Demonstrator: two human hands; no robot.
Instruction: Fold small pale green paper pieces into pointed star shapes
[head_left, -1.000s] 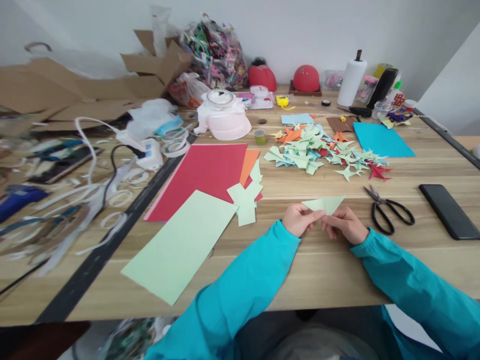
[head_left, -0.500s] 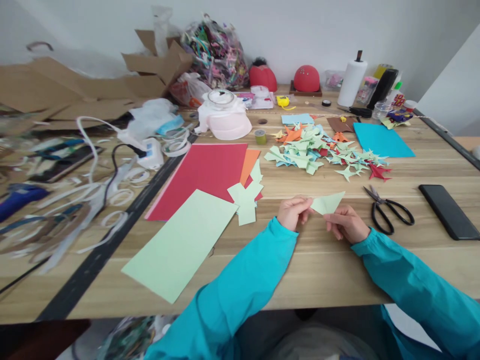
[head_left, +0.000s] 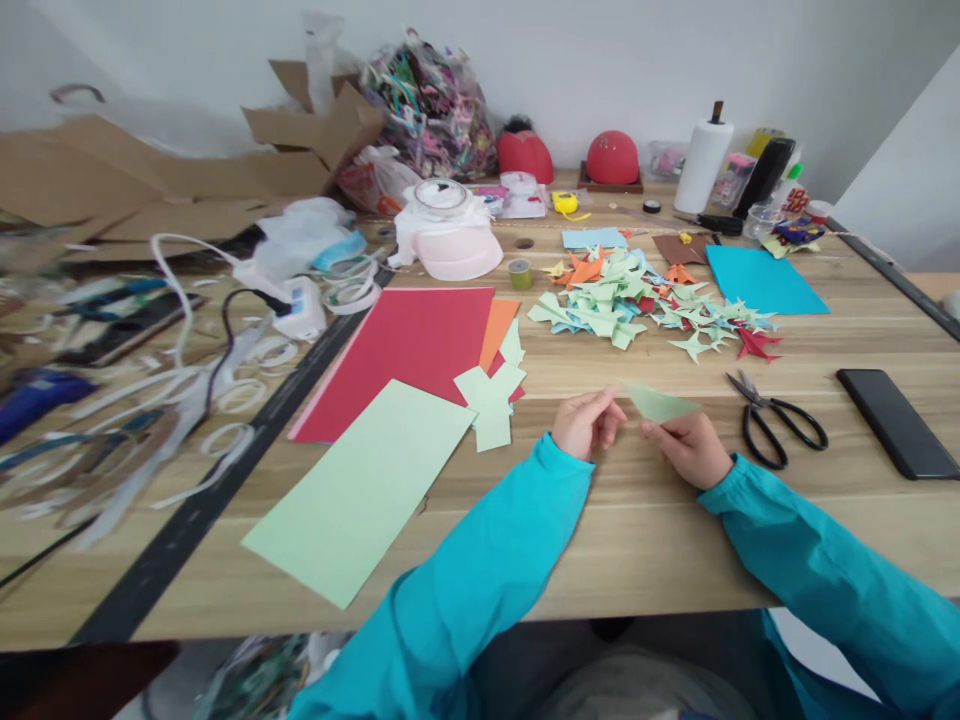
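A small folded piece of light green paper [head_left: 660, 404] hangs just above the wooden table [head_left: 675, 540], pointing left. My right hand [head_left: 688, 447] pinches its right end between thumb and fingers. My left hand [head_left: 586, 423] is beside the paper's left tip, fingers curled and loosely pinched, and it seems not to be holding the paper. Both arms wear teal sleeves.
Black scissors [head_left: 780, 419] and a black phone [head_left: 896, 422] lie to the right. A pile of folded paper shapes [head_left: 645, 305] sits behind the hands. Large green [head_left: 364, 490] and red sheets [head_left: 405, 355] lie left, a blue sheet [head_left: 763, 277] far right. Tape rolls, cables and cardboard clutter the left side.
The green paper was held by both hands; now the left hand has come off it and the right hand has turned it flatter and lower.
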